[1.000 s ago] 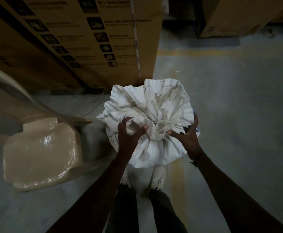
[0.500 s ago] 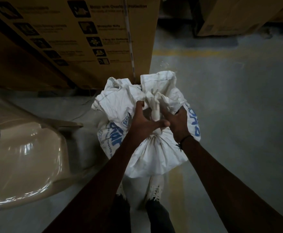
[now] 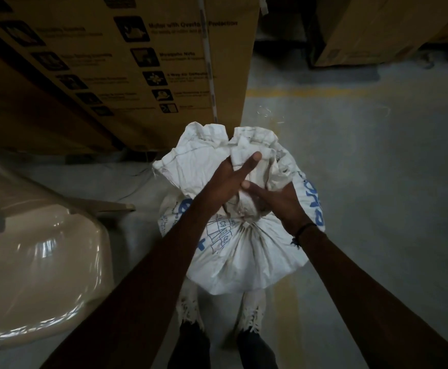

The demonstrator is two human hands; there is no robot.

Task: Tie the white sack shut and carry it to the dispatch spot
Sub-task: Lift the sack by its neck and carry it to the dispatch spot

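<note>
1. Compared with 0.5 s ago, the left hand (image 3: 225, 182) is seen stretched flat, fingers extended over the gathered mouth rather than curled around it.
2. The twisted neck is gripped by the right hand (image 3: 276, 201).
3. The white sack (image 3: 244, 257), blue-printed and creased, is seen above the shoes (image 3: 252, 318), near the cardboard box (image 3: 143, 62).
</note>
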